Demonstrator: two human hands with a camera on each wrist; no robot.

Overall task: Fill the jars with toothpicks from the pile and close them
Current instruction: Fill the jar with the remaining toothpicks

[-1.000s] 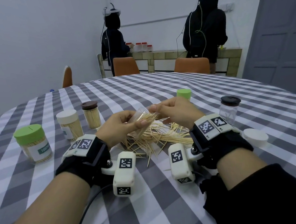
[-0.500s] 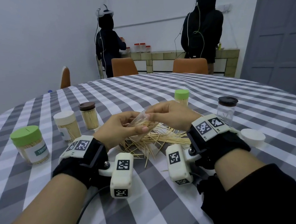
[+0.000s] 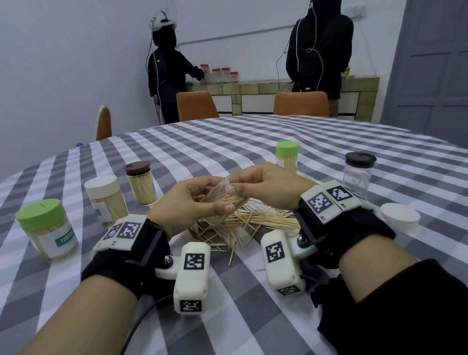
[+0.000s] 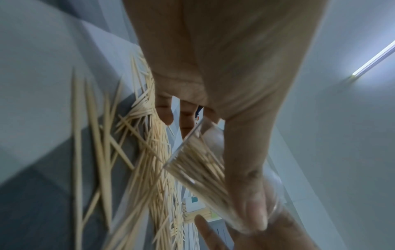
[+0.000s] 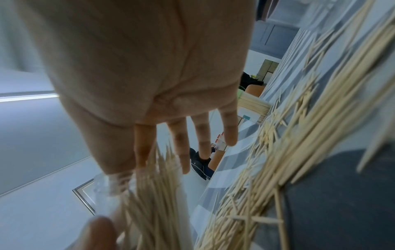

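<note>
A round table (image 3: 253, 152) under a grey-and-white checked cloth fills the head view. On it, just below the hands, lies the loose pile of toothpicks (image 3: 248, 221), most of its sticks running left to right with stray ones fanned toward the person.

Above the pile the left hand (image 3: 184, 205) grips a clear jar (image 3: 220, 198), fingers and thumb curled round its body. The jar is tilted, its long axis slanting from its base low on the left up to its open mouth on the right, so the mouth points at the right hand (image 3: 268, 188). A bundle of toothpicks lies inside along that same axis. The right hand sits at the mouth, thumb and forefinger pinched on the jar's rim or on the ends of the sticks there; which one is hard to say, since the wrist views are blurred. Its other fingers hang straight.

To the left stand three closed, filled jars: a green-lidded jar (image 3: 46, 229), a white-lidded jar (image 3: 105, 199) and a brown-lidded jar (image 3: 140, 183). Behind the right hand is a small green-capped jar (image 3: 287, 158); further right, a black-lidded jar (image 3: 359, 173) with nothing visible inside. A loose white lid (image 3: 399, 215) lies beside the right wrist.
</note>
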